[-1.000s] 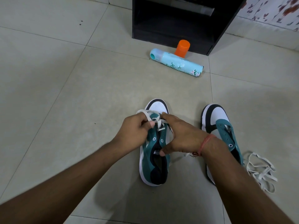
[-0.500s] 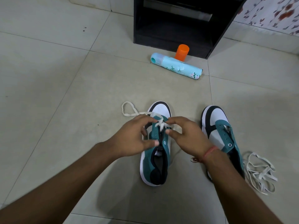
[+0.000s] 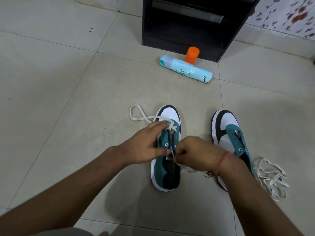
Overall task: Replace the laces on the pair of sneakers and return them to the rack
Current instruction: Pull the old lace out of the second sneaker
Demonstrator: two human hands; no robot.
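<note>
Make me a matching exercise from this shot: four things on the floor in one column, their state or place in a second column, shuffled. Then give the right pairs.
Things:
1. left sneaker
2. right sneaker
3. spray can
4. orange cap

States or places:
A. lying on its side on the tiles
B. eyelets empty, a loose white lace heaped beside it
C. standing upright against the black rack
D. partly laced, with both hands on it

Pairs: 1-D, 2-B, 3-A, 4-C

On the left sneaker, the left hand steadies the upper while the right hand pinches the white lace end.
</note>
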